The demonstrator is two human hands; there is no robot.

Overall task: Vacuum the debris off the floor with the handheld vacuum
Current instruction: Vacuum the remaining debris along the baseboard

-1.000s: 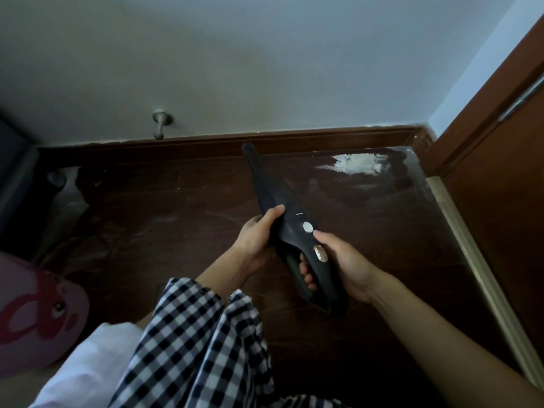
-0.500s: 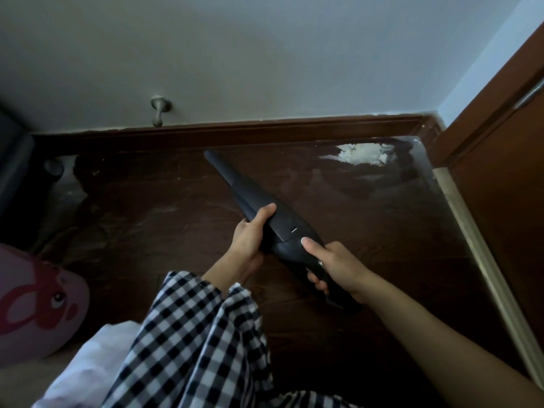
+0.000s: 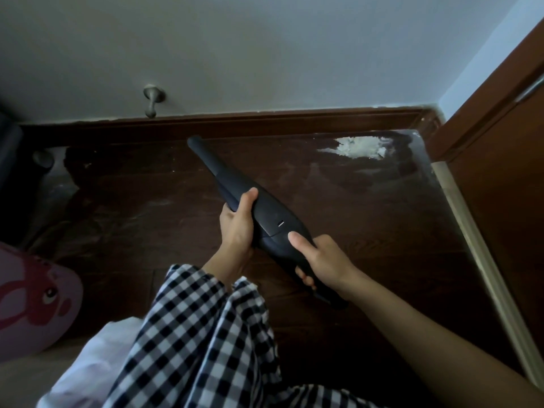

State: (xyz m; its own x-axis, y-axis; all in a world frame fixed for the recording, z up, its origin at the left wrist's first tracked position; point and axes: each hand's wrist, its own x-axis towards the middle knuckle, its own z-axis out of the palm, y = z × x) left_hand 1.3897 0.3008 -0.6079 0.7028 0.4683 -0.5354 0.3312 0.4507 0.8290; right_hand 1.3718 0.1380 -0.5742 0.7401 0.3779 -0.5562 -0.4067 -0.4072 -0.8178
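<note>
Both hands grip vacuum (image 3: pixel 266 213); handle end hidden behind right hand (image 3: pixel 322 260).

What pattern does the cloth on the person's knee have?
The cloth has a black-and-white check pattern, seen best in the head view.

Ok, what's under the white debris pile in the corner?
A clear plastic sheet lies over the dark wood floor, and the white debris pile sits on it. Directly beneath the pile is hidden.

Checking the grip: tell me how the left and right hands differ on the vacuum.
The left hand grips the handheld vacuum at mid-body; the right hand holds the rear handle. The left thumb wraps over the top; the right thumb lies straight along it. Both curl round it.
</note>
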